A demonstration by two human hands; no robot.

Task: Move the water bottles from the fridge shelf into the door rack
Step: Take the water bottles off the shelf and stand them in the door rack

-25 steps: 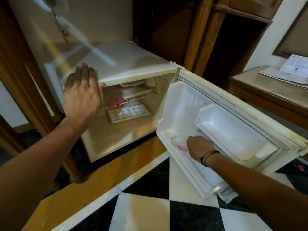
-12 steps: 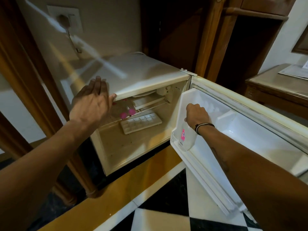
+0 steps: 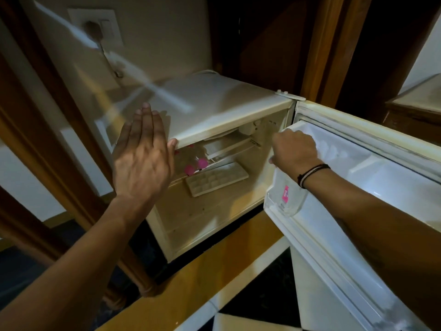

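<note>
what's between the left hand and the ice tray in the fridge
In the head view, pink-capped bottles lie on the shelf between the left hand and the ice tray.

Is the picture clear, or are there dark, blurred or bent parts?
Head view: dim and warm; the fridge door interior is brightest; pale light streaks cross the wall; wide-angle lens curves the edges; the bottles on the shelf look soft and hard to count.

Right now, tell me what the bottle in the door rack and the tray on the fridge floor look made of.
Bottle: clear plastic, probably; see-through wall, pink label. Ice tray: matte off-white plastic, apparently; moulded grid of cells. Door rack: glossy white plastic, apparently.
</note>
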